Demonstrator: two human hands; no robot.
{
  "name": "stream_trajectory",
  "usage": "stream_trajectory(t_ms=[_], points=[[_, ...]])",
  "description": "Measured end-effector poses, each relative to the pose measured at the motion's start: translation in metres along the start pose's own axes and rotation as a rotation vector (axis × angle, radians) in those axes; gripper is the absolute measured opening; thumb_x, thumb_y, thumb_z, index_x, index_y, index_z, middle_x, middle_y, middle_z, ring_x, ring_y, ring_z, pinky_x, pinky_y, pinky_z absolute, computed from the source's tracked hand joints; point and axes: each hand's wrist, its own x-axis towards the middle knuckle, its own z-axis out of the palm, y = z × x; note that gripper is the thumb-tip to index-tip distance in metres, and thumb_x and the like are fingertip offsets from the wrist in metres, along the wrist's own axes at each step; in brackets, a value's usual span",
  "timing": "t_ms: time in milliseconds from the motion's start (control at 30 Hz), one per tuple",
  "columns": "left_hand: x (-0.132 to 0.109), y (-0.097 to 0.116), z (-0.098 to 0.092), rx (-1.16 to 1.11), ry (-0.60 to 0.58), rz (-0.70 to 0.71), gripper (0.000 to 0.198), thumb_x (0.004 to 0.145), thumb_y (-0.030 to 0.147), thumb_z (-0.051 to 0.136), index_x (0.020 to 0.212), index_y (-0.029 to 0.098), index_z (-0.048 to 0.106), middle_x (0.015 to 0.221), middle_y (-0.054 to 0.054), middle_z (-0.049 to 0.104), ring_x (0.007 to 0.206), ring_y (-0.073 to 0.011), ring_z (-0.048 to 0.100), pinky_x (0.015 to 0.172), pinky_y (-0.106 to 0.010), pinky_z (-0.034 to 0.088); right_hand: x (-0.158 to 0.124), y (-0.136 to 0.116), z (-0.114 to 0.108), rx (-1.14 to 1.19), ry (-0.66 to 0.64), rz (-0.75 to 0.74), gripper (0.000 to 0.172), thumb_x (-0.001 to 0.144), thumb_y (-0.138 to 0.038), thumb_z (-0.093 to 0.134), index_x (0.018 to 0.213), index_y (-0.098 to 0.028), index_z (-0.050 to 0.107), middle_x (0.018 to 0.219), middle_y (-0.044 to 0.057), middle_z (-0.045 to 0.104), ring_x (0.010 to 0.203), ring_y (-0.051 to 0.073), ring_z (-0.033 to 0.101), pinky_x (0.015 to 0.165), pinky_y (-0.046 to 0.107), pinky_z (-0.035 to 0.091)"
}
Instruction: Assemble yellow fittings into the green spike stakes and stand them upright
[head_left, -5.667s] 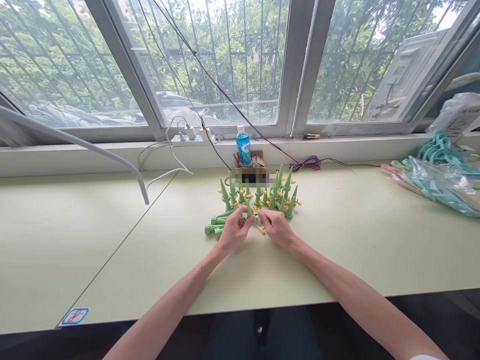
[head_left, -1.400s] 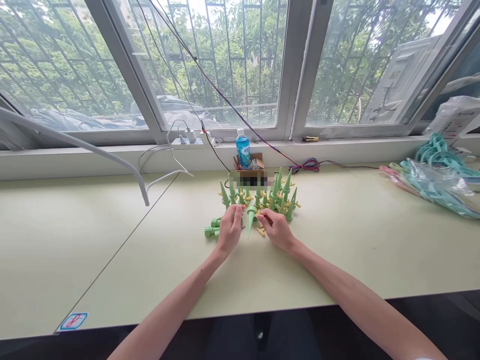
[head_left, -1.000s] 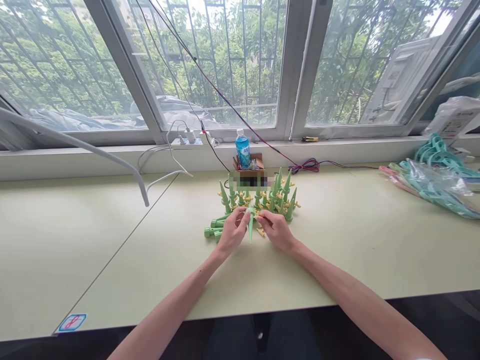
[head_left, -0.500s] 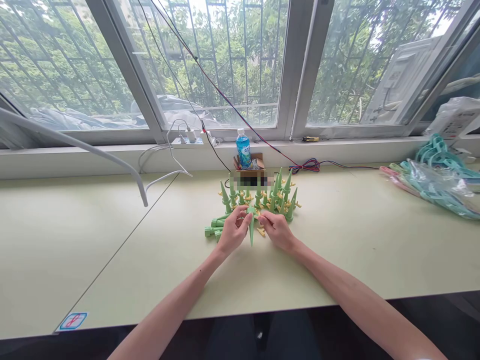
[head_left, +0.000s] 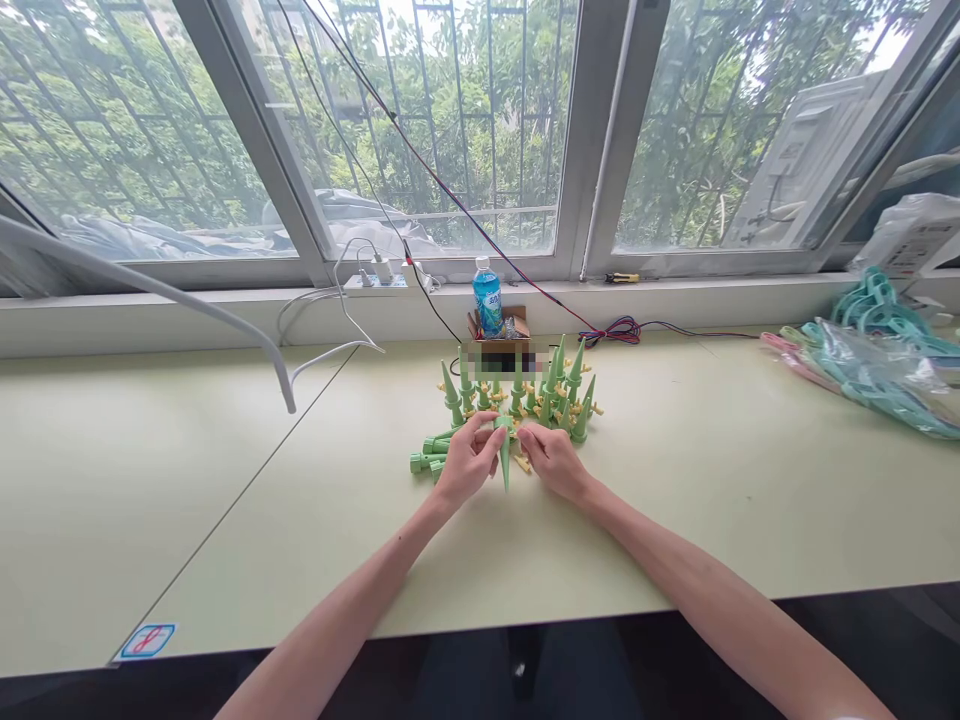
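Between thumb and fingers, my left hand (head_left: 469,462) grips a green plant watering spike (head_left: 505,468), its point downward and slightly toward me. My right hand (head_left: 556,462) is closed in a pinch at the spike's right side, on a small yellow valve that the fingers mostly hide. A loose yellow valve (head_left: 523,464) lies on the table just under the right fingers. Behind both hands stand several green spikes (head_left: 576,368), points up, with yellow valves on their sides. Left of my left hand, several green spikes (head_left: 427,462) lie on their sides.
A blue bottle (head_left: 487,300) sits in a small cardboard box (head_left: 517,325) by the window ledge. Coiled cable (head_left: 619,330) lies to its right. Hangers (head_left: 870,340) and plastic wrap are heaped at far right. A grey tube (head_left: 225,320) hangs over the table's left.
The held spike's tip has shifted very slightly to the right. Both hands keep nearly the same place and grip.
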Motion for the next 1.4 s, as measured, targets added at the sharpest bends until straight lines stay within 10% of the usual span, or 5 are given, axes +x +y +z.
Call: stream_trajectory(t_ms=[333, 1400], points=[[0.002, 0.005, -0.001, -0.100, 0.084, -0.101, 0.032, 0.083, 0.046, 0.066, 0.098, 0.019, 0.054, 0.042, 0.009, 0.043, 0.033, -0.0070, 0.034, 0.034, -0.018, 0.026, 0.001, -0.012, -0.003, -0.056, -0.005, 0.029, 0.033, 0.098, -0.048, 0.042, 0.097, -0.018, 0.056, 0.057, -0.005, 0.047, 0.050, 0.012, 0.040, 0.052, 0.024, 0.031], [0.000, -0.005, 0.001, 0.160, 0.044, 0.089, 0.037, 0.091, 0.051, 0.052, 0.113, 0.021, 0.053, 0.068, 0.004, 0.055, 0.041, -0.0071, 0.044, 0.040, -0.020, 0.033, 0.003, -0.012, -0.002, 0.447, -0.067, 0.255, 0.043, 0.092, -0.057, 0.050, 0.069, -0.021, 0.043, 0.045, -0.009, 0.035, 0.036, 0.008, 0.036, 0.037, 0.023, 0.033]])
